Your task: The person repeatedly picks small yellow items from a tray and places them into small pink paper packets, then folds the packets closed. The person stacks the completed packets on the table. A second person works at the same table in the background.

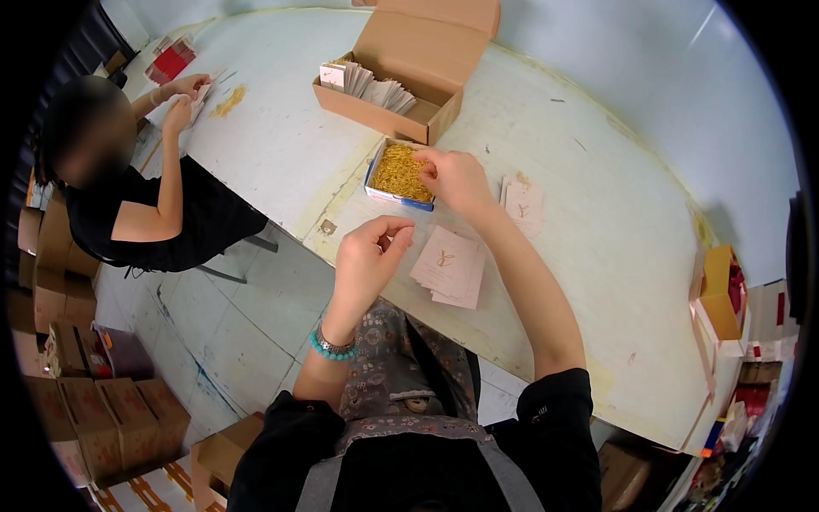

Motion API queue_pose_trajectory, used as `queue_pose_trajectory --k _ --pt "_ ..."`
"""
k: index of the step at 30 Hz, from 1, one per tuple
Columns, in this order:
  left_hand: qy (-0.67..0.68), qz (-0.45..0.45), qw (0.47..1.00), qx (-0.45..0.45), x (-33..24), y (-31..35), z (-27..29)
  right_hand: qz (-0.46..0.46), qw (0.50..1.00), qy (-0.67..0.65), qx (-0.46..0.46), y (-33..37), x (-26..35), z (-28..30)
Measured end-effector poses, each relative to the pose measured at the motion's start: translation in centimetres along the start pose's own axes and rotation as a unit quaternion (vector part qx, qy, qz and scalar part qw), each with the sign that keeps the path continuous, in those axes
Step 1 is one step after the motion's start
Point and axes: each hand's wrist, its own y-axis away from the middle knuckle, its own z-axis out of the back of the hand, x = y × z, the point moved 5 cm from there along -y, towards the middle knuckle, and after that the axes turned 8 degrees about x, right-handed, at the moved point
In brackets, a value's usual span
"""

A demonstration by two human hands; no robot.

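A small blue-and-white box on the table is filled with tiny gold-coloured metal pieces, too small to name for certain. Over its right side my right hand is closed in a pinch; whatever the fingertips hold does not show. Lower and to the left, my left hand hovers by the table's front edge, thumb and curled fingers together, with anything in them hidden. Just right of it lies a loose stack of pale pink cards with a gold design. More such cards lie beyond my right forearm.
Behind the small box stands an open brown cardboard box holding rows of cards, its lid raised. A co-worker sits at the left, handling a card. Cartons are stacked on the floor lower left. A yellow box sits at the right.
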Motion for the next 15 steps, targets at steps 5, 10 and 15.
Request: queue_pose_trajectory --k 5,10,15 --pt "-0.031 0.006 0.999 0.009 0.2 -0.6 0.1 0.026 1.0 -0.009 -0.007 0.2 0.6 0.8" --pt "-0.047 -0.01 0.998 -0.039 0.1 -2.4 0.4 0.003 0.997 -0.072 0.004 0.5 0.6 1.2" --pt "-0.016 -0.027 0.997 -0.071 -0.4 -3.5 0.7 -0.113 0.889 -0.429 0.117 2.1 1.2 1.2"
